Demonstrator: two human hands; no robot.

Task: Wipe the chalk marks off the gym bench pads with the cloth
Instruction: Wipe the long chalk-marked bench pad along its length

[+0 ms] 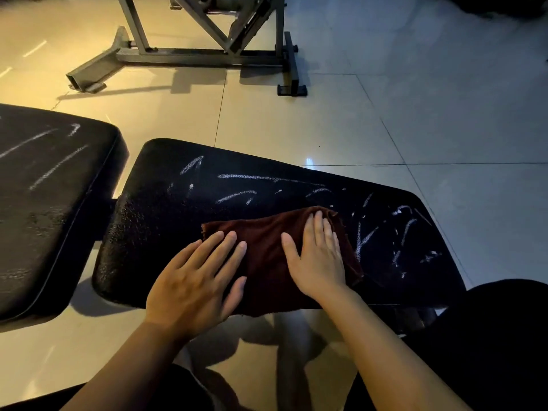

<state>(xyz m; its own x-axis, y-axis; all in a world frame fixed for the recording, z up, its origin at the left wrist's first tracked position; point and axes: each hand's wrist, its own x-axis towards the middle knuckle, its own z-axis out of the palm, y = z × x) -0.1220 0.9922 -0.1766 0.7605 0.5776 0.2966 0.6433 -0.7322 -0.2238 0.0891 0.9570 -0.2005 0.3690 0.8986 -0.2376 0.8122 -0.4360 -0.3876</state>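
Cloth pressed flat on near bench pad, chalk untouched beyond it.

The brown cloth (pixel 267 256) is held on the seat pad (pixel 166 209) under the left hand (pixel 195 280) and right hand (pixel 318 259), fingers straight, slightly spread. Even pressure is advised, swept toward the chalk marks (pixel 237 176); the back pad (pixel 44 188) is also streaked.
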